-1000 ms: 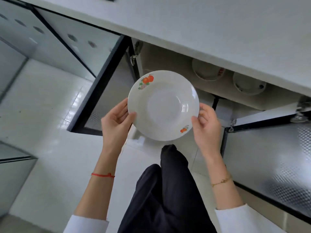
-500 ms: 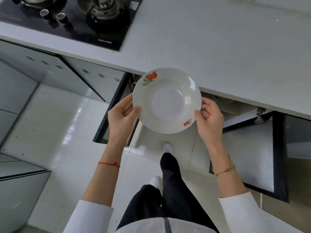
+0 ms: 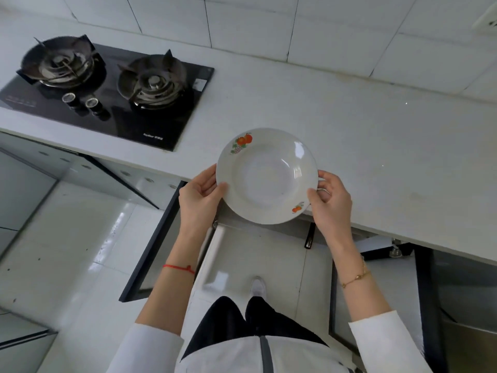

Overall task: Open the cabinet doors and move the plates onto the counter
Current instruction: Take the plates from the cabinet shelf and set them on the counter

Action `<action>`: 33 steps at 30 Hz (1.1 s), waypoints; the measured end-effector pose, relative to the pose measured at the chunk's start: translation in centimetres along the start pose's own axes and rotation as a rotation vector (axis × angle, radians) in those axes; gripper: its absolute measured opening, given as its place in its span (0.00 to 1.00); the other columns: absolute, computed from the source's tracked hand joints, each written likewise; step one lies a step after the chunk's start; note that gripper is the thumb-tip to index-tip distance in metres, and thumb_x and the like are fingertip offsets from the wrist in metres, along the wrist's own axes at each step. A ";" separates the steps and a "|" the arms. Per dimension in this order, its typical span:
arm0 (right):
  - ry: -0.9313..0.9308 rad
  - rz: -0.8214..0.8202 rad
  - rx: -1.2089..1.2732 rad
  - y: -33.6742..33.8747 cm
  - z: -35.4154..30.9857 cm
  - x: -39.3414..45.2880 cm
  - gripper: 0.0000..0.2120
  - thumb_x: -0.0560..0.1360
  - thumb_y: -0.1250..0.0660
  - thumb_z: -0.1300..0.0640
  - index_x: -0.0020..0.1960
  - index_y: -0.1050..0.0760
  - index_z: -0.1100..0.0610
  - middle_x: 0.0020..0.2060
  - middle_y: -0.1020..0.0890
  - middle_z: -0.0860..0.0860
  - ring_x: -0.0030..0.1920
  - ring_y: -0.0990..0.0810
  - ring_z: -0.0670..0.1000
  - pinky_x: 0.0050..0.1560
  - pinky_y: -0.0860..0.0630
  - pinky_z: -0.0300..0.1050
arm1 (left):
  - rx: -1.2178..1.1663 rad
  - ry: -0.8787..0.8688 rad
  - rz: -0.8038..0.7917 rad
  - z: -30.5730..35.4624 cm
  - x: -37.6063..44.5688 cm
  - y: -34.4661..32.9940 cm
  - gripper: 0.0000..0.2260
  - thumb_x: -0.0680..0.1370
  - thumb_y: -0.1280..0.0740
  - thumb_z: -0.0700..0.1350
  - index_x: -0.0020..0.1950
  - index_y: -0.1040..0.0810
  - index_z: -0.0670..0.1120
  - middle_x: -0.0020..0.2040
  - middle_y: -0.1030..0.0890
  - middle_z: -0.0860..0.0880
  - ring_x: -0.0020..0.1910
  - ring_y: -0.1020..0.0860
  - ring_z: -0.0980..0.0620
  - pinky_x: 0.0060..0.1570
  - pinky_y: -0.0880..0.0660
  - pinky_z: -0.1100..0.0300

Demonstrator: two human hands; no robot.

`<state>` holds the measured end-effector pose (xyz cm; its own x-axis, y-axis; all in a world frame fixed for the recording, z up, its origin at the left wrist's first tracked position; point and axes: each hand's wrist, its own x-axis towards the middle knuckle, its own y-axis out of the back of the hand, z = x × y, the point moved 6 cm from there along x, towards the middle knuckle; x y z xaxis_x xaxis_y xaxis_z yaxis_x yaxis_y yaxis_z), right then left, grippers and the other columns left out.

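Counter (image 3: 376,146) bare ahead; hob (image 3: 107,87) left of held plate (image 3: 266,176).

Black two-burner gas hob (image 3: 107,90) set into the worktop at upper left; two round knobs (image 3: 80,100) side by side at its front between the burners. White tiled wall (image 3: 269,25) behind. Glossy pale tiled floor (image 3: 67,238) below. Red string bracelet (image 3: 178,268) on one wrist, thin gold chain (image 3: 355,278) on the other. White sleeves (image 3: 384,337), dark trousers (image 3: 242,319), one white shoe (image 3: 257,286).
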<state>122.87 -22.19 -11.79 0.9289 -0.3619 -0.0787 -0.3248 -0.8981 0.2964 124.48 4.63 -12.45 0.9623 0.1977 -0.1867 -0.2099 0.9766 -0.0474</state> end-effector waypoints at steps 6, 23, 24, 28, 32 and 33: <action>-0.002 0.022 -0.007 0.0 -0.8 6.6 0.16 0.75 0.37 0.66 0.59 0.26 0.51 0.46 0.19 0.40 0.42 0.18 0.40 0.43 0.22 0.30 | 0.052 -0.020 -0.015 1.8 5.6 -3.5 0.20 0.74 0.33 0.31 0.66 0.22 0.42 0.58 0.16 0.47 0.57 0.18 0.54 0.58 0.22 0.59; -0.044 0.111 -0.124 -9.2 -3.1 27.0 0.17 0.75 0.38 0.67 0.62 0.27 0.57 0.46 0.21 0.46 0.43 0.21 0.43 0.42 0.28 0.22 | 0.105 0.019 -0.105 4.0 29.7 -7.7 0.20 0.74 0.32 0.31 0.63 0.20 0.45 0.54 0.15 0.54 0.52 0.17 0.59 0.50 0.21 0.66; -0.054 0.113 -0.128 -9.9 -3.2 28.4 0.17 0.75 0.38 0.66 0.62 0.27 0.57 0.46 0.21 0.47 0.44 0.21 0.46 0.42 0.28 0.22 | 0.105 0.015 -0.117 4.2 31.4 -8.1 0.20 0.74 0.32 0.31 0.63 0.20 0.46 0.52 0.15 0.56 0.51 0.17 0.60 0.48 0.21 0.68; -0.085 0.105 -0.142 -12.4 -3.3 34.2 0.17 0.75 0.39 0.67 0.63 0.27 0.57 0.47 0.20 0.49 0.46 0.20 0.49 0.44 0.28 0.28 | 0.101 0.026 -0.143 4.3 37.5 -9.6 0.20 0.74 0.32 0.31 0.64 0.21 0.46 0.50 0.16 0.58 0.48 0.17 0.65 0.44 0.23 0.72; -0.107 0.079 -0.186 -14.6 -3.1 39.5 0.18 0.75 0.41 0.68 0.63 0.28 0.58 0.49 0.20 0.50 0.47 0.21 0.49 0.48 0.28 0.38 | 0.123 0.045 -0.124 3.4 43.0 -10.9 0.21 0.75 0.33 0.30 0.66 0.23 0.44 0.55 0.18 0.52 0.49 0.19 0.64 0.46 0.23 0.73; -0.114 0.073 -0.197 -15.1 -2.8 40.7 0.18 0.74 0.41 0.69 0.63 0.28 0.58 0.50 0.20 0.50 0.47 0.21 0.49 0.48 0.28 0.37 | 0.139 0.051 -0.115 3.0 44.2 -11.1 0.21 0.75 0.33 0.30 0.66 0.23 0.43 0.56 0.18 0.51 0.50 0.18 0.61 0.47 0.23 0.73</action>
<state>166.05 -22.63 -16.77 0.8743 -0.4604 -0.1538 -0.3392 -0.8062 0.4848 169.88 2.78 -17.22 0.9679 0.0826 -0.2374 -0.0692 0.9955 0.0643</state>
